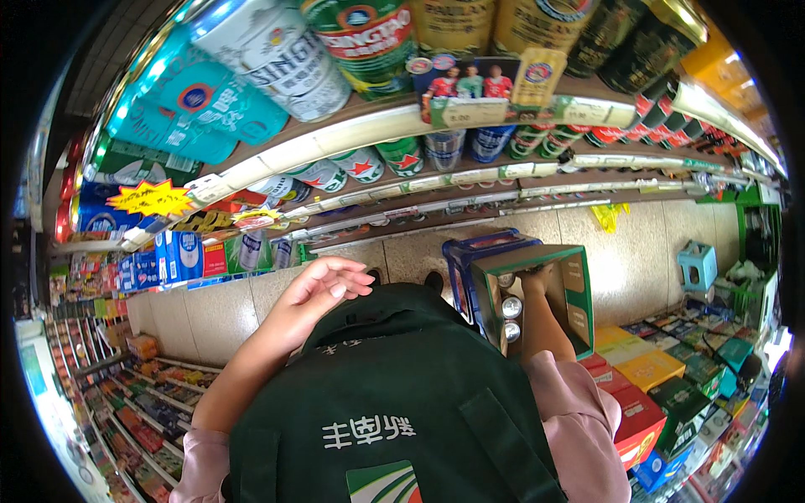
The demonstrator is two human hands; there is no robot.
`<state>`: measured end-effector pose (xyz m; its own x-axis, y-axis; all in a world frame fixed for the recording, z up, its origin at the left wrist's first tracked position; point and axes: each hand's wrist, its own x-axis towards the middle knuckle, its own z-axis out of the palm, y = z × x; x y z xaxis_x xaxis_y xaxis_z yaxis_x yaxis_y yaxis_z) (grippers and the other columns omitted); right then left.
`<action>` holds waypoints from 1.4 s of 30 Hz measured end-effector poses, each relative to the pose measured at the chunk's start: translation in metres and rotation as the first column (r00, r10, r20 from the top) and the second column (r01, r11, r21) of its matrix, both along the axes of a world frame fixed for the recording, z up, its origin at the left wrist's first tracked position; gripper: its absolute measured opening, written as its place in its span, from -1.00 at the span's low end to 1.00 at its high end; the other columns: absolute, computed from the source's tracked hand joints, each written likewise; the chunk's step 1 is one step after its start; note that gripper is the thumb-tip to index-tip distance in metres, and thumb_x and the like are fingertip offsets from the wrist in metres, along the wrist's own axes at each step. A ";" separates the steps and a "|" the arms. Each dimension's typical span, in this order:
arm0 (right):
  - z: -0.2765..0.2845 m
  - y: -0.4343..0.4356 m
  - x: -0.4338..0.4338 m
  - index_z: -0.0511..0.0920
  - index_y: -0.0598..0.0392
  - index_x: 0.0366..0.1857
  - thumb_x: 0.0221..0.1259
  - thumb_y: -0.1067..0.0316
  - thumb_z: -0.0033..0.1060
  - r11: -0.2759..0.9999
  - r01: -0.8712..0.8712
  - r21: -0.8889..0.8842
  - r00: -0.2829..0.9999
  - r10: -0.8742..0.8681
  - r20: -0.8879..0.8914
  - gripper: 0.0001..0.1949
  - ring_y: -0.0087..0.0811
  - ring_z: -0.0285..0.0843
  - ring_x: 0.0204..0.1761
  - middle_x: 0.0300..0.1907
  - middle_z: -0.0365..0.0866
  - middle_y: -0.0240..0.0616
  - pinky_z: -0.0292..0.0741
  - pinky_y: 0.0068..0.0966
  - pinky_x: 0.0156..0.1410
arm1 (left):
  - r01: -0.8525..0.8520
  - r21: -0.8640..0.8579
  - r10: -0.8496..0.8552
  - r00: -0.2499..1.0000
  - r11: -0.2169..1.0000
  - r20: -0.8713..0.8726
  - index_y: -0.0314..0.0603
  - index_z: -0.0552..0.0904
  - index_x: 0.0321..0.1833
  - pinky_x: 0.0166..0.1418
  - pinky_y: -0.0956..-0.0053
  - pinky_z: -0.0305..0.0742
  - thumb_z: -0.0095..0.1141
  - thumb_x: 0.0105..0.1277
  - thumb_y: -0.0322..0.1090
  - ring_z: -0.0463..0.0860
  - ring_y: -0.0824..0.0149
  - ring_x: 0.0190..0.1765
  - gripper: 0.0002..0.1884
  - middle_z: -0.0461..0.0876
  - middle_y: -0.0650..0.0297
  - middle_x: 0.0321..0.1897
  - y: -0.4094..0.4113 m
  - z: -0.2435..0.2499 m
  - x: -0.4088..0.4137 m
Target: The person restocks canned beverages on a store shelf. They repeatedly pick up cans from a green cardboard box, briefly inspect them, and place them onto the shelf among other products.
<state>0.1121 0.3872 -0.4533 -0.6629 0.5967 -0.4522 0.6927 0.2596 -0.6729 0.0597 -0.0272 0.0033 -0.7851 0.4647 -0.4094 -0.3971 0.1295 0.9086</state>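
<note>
My left hand (327, 286) hovers before the dark green apron (390, 377), its fingers loosely bent and nothing in them. On the other side, my right hand (536, 278) reaches into an open cardboard carton (578, 270) with green outer edges. Its fingertips are in shadow near the carton's far wall, so what they grip is unclear. Beside that forearm, silver-topped cans (511, 308) stand along the carton's left side. The carton rests on or against a blue plastic crate or stool (462, 276) on the floor.
A shelf rack ahead holds Tsingtao cans (361, 47) on top and Heineken cans (402, 157) lower down. A yellow plastic bag (609, 217) and a light blue stool (697, 265) are on the floor. Stacked boxes (635, 421) stand at right; a stocked rack (135, 415) is at left.
</note>
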 end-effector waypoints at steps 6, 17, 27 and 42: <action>-0.086 0.051 0.005 0.12 0.01 0.46 0.14 -0.24 0.12 0.935 -0.325 0.143 0.932 0.291 0.215 -0.15 -0.12 0.08 0.42 0.44 0.17 -0.16 0.02 0.02 0.39 | 0.129 0.188 -0.123 0.991 0.974 -0.042 -0.26 0.41 0.25 0.32 0.31 0.39 -0.06 0.50 -0.31 0.55 0.23 0.19 -0.67 0.56 0.09 0.10 -0.006 -0.018 -0.029; 0.086 0.020 0.050 0.20 0.13 0.34 0.07 0.15 0.43 0.934 0.258 -0.249 0.956 -0.284 -0.072 -0.23 -0.20 0.49 0.01 0.19 0.41 0.00 0.55 -0.27 -0.26 | -0.816 0.312 0.368 -0.132 0.487 -0.920 -0.22 0.39 -0.13 -0.06 0.50 0.34 0.26 0.20 -0.47 0.37 0.39 -0.18 -0.70 0.39 0.24 -0.19 -0.198 0.047 -0.105; 0.145 -0.020 0.028 0.35 0.03 0.11 0.28 0.28 0.25 0.887 0.272 -0.373 0.879 -0.387 -0.278 -0.61 -0.38 0.52 -0.18 -0.07 0.48 -0.30 0.53 -0.46 -0.22 | -0.893 0.378 0.503 -0.217 0.244 -0.837 -0.32 0.05 0.35 0.29 0.24 0.29 0.48 -0.01 -0.32 0.36 0.14 0.18 -0.04 0.26 -0.04 0.17 -0.288 0.057 -0.145; 0.202 -0.071 0.029 0.15 0.07 0.34 0.33 0.37 0.15 0.873 0.477 -0.107 0.767 -0.472 -0.434 -0.45 -0.30 0.56 -0.18 -0.04 0.44 -0.19 0.62 -0.38 -0.17 | -0.940 0.306 0.335 -0.242 0.152 -0.911 -0.37 0.16 0.32 0.38 0.17 0.23 0.45 -0.13 -0.37 0.30 -0.03 0.25 -0.06 0.22 -0.04 0.14 -0.279 0.056 -0.149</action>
